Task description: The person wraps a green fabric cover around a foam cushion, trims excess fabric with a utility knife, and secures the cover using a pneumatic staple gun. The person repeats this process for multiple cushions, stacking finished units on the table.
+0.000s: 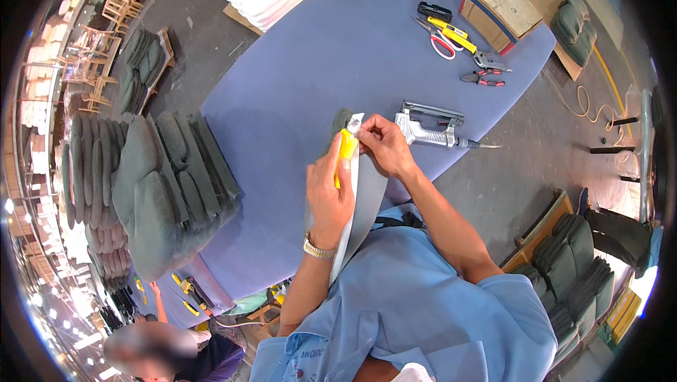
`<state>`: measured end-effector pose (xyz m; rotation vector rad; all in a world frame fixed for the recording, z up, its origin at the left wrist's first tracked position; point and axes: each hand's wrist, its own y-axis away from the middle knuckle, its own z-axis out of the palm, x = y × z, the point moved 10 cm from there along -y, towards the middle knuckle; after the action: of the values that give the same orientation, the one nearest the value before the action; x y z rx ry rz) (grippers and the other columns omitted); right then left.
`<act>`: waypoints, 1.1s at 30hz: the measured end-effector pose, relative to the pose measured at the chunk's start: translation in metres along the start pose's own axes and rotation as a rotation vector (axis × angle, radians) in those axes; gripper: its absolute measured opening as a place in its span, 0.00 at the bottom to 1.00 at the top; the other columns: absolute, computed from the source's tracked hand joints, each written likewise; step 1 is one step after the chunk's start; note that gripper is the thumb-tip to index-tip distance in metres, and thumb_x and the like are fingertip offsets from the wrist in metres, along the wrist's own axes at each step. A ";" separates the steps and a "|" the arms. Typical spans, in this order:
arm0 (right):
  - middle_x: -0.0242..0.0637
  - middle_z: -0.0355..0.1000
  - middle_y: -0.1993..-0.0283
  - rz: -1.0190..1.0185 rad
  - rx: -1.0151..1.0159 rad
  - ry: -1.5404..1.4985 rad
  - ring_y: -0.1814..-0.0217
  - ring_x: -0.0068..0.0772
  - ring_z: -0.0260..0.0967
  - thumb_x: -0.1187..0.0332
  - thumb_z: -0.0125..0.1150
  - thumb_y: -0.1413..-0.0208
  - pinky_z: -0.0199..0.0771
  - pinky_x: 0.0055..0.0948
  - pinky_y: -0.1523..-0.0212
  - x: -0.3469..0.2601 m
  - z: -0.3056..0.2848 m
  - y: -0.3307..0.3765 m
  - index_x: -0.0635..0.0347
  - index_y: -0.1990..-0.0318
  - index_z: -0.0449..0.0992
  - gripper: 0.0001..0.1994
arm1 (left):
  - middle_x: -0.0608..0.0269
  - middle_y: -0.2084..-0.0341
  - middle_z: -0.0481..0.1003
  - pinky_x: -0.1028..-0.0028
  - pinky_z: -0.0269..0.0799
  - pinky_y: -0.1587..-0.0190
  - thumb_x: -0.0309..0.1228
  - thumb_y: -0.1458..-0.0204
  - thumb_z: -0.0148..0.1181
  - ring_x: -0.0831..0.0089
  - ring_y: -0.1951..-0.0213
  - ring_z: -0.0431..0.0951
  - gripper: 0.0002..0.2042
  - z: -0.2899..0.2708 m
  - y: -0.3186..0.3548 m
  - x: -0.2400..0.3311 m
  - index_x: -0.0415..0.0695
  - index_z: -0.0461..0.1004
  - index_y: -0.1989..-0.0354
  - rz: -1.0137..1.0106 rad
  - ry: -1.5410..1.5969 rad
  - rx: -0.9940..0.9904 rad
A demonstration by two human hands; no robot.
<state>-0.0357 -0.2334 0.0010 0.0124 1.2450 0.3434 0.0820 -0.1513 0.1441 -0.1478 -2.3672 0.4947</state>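
A grey-green seat cushion [371, 174] stands on edge against my body, with a pale strip along its near-left side. My left hand [330, 195] is closed around a yellow utility knife [346, 146] and rests along the cushion. Around the knife's upper end is a whitish, shiny piece [356, 123] that I cannot identify. My right hand [385, 143] pinches at the cushion's edge just beside that piece; what lies between its fingertips is hidden. A silver staple gun [429, 128] with a hose fitting lies on the blue table to the right of my right hand.
The blue-covered table [275, 100] carries cushion stacks [166, 184] at left. Scissors [441, 45], a yellow cutter [448, 28], pliers [484, 78] and boxes [501, 9] sit at the far right. Another person [162, 354] works at lower left. More cushions [571, 255] are stacked at right.
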 end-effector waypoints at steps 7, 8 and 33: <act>0.35 0.76 0.63 -0.025 0.004 -0.038 0.64 0.22 0.76 0.78 0.55 0.33 0.80 0.24 0.61 -0.001 0.005 0.001 0.66 0.60 0.72 0.02 | 0.55 0.64 0.79 0.61 0.73 0.58 0.30 0.35 0.59 0.58 0.62 0.75 0.20 0.004 0.000 -0.019 0.43 0.73 0.35 -0.007 -0.172 0.031; 0.35 0.76 0.63 -0.024 0.025 -0.030 0.64 0.21 0.76 0.78 0.55 0.32 0.80 0.24 0.61 -0.004 0.005 0.002 0.66 0.60 0.73 0.02 | 0.55 0.64 0.78 0.61 0.73 0.58 0.31 0.36 0.61 0.58 0.62 0.75 0.21 0.006 0.001 -0.014 0.43 0.73 0.35 0.012 -0.209 0.022; 0.30 0.74 0.70 -0.031 0.077 0.002 0.69 0.18 0.71 0.69 0.64 0.33 0.74 0.24 0.66 -0.007 0.012 0.007 0.64 0.62 0.75 0.08 | 0.51 0.62 0.75 0.55 0.77 0.64 0.28 0.44 0.65 0.50 0.62 0.79 0.32 0.011 -0.007 -0.004 0.41 0.64 0.29 -0.119 -0.210 -0.107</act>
<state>-0.0285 -0.2264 0.0125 0.0585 1.2587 0.2687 0.0782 -0.1625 0.1366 -0.0034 -2.5906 0.3411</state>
